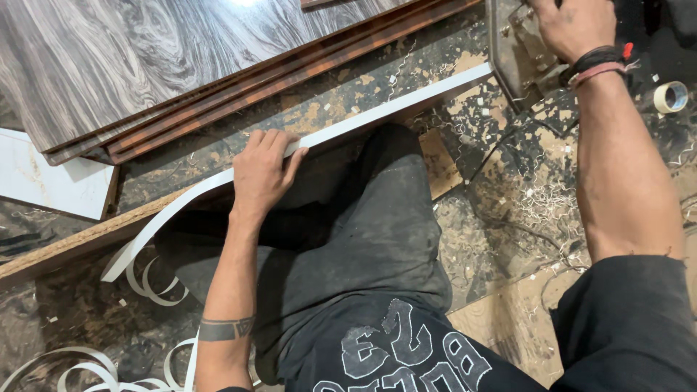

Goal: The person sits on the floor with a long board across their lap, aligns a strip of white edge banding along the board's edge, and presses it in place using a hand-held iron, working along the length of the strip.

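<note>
White edge strip [377, 116], long axis lower-left to upper-right, left hand [263, 170] pressing flat, right hand [573, 25] gripping metal tool [519, 54]

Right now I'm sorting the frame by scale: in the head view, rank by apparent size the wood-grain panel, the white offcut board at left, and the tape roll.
1. wood-grain panel, cut off by the frame
2. white offcut board, also cut off
3. tape roll

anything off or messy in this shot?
Yes. The white edge strip peels away past the left hand, curling off the board at lower left. Loose strip curls and shavings litter the floor. A tape roll lies near the right hand.
</note>
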{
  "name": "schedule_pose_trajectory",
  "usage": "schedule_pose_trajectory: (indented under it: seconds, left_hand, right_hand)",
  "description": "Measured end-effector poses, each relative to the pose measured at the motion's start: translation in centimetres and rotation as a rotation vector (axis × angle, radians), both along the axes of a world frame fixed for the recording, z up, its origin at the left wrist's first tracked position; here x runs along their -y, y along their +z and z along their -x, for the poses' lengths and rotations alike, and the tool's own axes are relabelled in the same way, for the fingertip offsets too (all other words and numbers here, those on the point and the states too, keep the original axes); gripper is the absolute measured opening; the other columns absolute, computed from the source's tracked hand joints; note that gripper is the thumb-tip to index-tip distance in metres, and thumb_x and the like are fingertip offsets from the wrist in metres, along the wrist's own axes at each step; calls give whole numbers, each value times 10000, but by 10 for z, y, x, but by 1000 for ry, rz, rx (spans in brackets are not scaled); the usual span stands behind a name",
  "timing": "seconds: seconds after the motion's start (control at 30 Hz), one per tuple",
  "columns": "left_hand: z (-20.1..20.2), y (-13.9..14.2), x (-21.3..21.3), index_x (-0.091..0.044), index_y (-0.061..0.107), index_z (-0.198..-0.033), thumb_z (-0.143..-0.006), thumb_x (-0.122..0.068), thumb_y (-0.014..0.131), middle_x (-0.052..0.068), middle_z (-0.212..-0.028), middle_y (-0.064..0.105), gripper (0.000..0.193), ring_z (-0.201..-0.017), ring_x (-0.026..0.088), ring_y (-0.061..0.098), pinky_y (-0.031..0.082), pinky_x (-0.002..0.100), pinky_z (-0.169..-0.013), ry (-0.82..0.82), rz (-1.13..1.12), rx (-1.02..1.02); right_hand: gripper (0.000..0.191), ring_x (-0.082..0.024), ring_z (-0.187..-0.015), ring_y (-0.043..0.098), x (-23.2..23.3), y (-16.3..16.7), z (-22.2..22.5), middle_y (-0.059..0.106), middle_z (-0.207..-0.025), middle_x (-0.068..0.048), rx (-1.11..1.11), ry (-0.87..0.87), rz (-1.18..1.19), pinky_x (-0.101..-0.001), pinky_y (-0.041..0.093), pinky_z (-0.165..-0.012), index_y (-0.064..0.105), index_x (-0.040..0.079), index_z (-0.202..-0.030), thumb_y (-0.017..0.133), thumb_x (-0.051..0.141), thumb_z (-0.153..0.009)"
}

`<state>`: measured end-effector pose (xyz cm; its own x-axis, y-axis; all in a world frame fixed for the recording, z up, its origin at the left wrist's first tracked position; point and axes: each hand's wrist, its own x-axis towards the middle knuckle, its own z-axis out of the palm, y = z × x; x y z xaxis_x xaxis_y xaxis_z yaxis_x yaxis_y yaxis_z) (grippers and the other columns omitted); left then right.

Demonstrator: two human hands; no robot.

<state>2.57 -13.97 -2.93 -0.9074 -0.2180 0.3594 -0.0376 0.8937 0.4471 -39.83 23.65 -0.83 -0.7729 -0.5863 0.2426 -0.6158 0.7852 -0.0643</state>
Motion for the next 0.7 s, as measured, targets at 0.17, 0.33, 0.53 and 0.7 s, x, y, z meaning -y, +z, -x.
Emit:
schedule_pose_trajectory:
  seconds: [0.17, 0.33, 0.53, 0.7]
  left_hand:
    - [0, 0, 2, -102, 699, -1013, -941, -288, 775, 43, -940, 666, 214, -908, 272, 625, 528, 403, -697, 6, -19, 1]
    - [0, 1, 4, -99, 685, -1049, -938, -284, 760, 47, -973, 661, 228, -934, 281, 621, 533, 408, -729, -33, -38, -22]
    - [-10, 0, 11, -101, 701, -1058, -942, -283, 755, 47, -977, 672, 223, -921, 283, 623, 526, 421, -726, -11, -73, 18]
    - [-27, -1, 26, -99, 720, -1083, -949, -280, 758, 52, -950, 662, 228, -910, 280, 626, 528, 408, -725, -2, -81, 6]
  right_hand:
    - [541, -527, -874, 654, 56, 19, -54, 686, -947, -338, 122, -41, -76, -581, 523, -799, 724, 7, -1148, 619, 538, -1133]
    - [401, -473, -808, 696, 137, 37, -143, 722, -879, -249, 249, 163, 19, -562, 549, -738, 640, 96, -1197, 627, 482, -1088]
    - [381, -463, -686, 671, 219, 50, -237, 701, -753, -213, 266, 309, 74, -575, 508, -579, 597, 94, -1164, 629, 451, -1034]
    - [368, -460, -679, 668, 256, 52, -279, 707, -746, -197, 240, 382, 108, -582, 505, -596, 596, 88, -1112, 633, 443, -1021]
